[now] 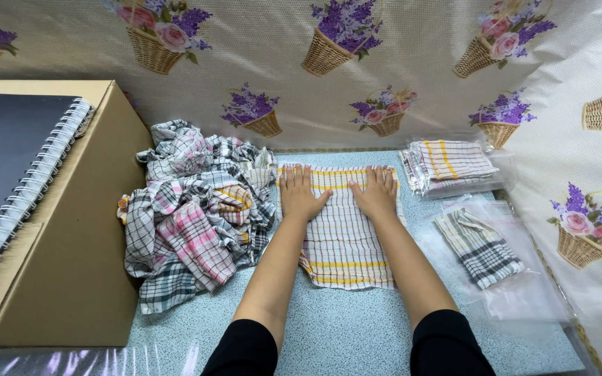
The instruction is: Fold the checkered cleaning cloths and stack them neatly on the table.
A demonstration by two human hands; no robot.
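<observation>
Pressing flat, both hands lie palm down on a yellow-striped checked cloth [346, 233] spread on the table [343, 327]. Left hand [299, 195]: fingers straight and slightly spread, pointing away from the person, gripping nothing, resting on the cloth's far left part. Right hand [376, 192]: same pose, fingers extended, palm down on the far right part, gripping nothing. The thumbs angle toward each other, with a narrow strip of cloth between them. Both forearms run nearly straight from the near edge, converging slightly toward the hands; black sleeves end above the elbows.

The cloth lies roughly centred on the blue speckled table, its near edge between the forearms. Just left of it sits a heap of crumpled checked cloths [193, 216], touching its left edge. Further left stands a cardboard box [71, 264] bearing a spiral-bound notebook [15, 160]. To the right are a stack of bagged folded cloths [451, 166] and, nearer, a clear bag with a dark-striped cloth [479, 247]. A floral basket-print sheet [384, 63] backs the table.
</observation>
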